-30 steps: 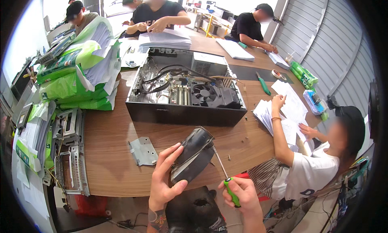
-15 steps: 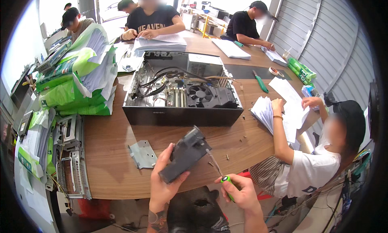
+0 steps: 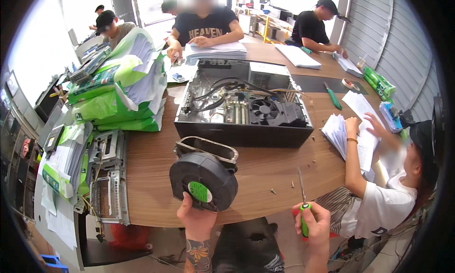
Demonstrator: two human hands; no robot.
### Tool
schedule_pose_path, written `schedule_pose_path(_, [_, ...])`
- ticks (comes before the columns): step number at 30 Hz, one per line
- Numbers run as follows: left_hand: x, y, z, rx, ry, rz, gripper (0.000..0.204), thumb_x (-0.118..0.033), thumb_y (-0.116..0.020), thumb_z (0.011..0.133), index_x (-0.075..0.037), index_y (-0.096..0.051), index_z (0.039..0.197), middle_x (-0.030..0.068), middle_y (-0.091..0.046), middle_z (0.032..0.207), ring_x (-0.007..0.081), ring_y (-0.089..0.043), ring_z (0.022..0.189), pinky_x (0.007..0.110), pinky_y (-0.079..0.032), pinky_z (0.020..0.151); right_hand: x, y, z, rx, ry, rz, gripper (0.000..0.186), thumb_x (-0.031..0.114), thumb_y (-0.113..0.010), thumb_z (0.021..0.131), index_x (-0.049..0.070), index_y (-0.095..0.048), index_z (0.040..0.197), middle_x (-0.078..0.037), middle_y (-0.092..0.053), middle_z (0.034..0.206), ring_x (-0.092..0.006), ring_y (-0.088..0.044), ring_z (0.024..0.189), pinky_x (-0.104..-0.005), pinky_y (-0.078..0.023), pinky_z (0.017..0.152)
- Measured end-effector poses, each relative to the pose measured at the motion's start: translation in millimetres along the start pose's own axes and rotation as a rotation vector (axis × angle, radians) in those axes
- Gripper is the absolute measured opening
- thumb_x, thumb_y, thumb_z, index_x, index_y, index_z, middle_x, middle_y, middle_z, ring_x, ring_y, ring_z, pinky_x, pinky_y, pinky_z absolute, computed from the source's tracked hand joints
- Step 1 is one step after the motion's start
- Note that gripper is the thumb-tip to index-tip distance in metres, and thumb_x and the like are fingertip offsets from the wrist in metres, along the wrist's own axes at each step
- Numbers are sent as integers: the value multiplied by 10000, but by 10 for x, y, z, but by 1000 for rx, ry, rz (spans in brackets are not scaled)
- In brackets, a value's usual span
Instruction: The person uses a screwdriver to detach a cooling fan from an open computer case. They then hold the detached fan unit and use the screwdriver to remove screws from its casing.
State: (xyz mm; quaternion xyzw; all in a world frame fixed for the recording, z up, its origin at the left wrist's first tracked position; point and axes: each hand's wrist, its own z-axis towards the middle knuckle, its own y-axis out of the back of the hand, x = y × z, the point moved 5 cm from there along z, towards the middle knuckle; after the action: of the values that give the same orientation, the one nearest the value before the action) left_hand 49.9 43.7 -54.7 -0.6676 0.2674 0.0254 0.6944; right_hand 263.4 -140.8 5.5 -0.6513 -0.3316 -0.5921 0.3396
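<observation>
Fingers of the left hand [image 3: 196,219] hide behind the round black fan [image 3: 204,180], gripping it above the table edge [image 3: 151,211]. Right hand [image 3: 315,222] is closed around an upright green screwdriver [image 3: 303,211].

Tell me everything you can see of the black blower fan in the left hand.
The blower fan is a round black housing, plastic by its look, with a green round label at its hub and a rectangular outlet duct at the top rear. It is held up above the near edge of the wooden table, its flat face toward the camera. Only the left hand touches it, gripping its lower edge.
</observation>
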Motion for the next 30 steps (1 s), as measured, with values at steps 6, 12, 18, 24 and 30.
schedule_pose_path(6, [-13,12,-4,-26,15,-146,682,-501,-558,909,-75,-390,1415,224,-506,1341,401,-520,1220,514,-553,785,-39,-8,9,6,31,-43,286,226,-602,974,-57,-641,975,-28,-573,610,-73,-506,504,-218,-382,459])
schedule_pose_path(12, [22,84,-22,-47,17,-104,631,-432,-573,910,-87,-408,1412,181,-501,1369,377,-494,1255,541,-542,834,-65,1,-18,36,22,-149,228,190,-655,935,-31,-659,993,-11,-592,632,-67,-534,533,-211,-411,491])
schedule_pose_path(18, [28,-53,-54,-48,33,88,562,-301,-627,883,-90,-461,1377,118,-521,1359,326,-493,1263,531,-458,1000,-40,97,-40,31,79,-400,255,124,-724,855,-23,-661,1053,-31,-634,680,-76,-565,599,-222,-441,559])
schedule_pose_path(24, [65,35,-75,-142,65,195,506,-244,-615,885,-101,-495,1355,92,-532,1336,304,-505,1237,526,-430,1026,94,288,-58,-161,174,-530,254,87,-728,826,-11,-650,1047,-49,-658,722,-80,-571,625,-235,-447,581])
schedule_pose_path(30, [36,1,-60,-121,0,144,496,-223,-629,874,-97,-512,1339,81,-537,1327,302,-512,1226,527,-438,1017,90,581,-135,-272,129,-593,234,69,-725,822,-13,-643,1025,-71,-679,747,-90,-607,672,-243,-469,631])
